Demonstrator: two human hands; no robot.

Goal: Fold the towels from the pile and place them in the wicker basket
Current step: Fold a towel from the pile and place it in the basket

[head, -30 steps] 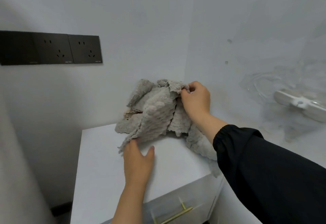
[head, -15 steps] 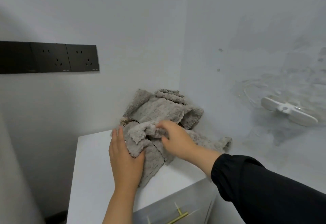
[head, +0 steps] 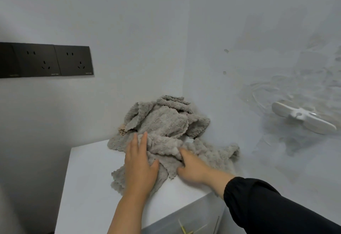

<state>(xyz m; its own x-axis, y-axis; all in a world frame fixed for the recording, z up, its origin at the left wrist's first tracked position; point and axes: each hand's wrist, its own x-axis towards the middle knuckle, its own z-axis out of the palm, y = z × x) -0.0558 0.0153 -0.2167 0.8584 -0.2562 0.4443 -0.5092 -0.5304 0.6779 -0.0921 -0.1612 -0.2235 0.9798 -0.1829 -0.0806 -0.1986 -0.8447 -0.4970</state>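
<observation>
A crumpled pile of grey towels (head: pixel 166 121) sits in the back corner of a white cabinet top (head: pixel 88 178). One grey towel (head: pixel 164 147) is drawn forward from the pile and lies rumpled toward the front edge. My left hand (head: pixel 140 167) lies flat on it, fingers straight and pointing at the pile. My right hand (head: pixel 193 169) rests on the same towel just to the right, index finger stretched out, its other fingertips sunk into the folds. No wicker basket is in view.
Walls close off the back and right of the cabinet. Black wall sockets (head: pixel 55 60) are at the left, a white fixture (head: pixel 302 119) sticks out of the right wall. A drawer front with a gold handle (head: pixel 186 230) is below the front edge.
My right hand came down from the top of the pile, pulling a towel forward. Both hands now lie lower and flatter on that towel, nearer the front edge.
</observation>
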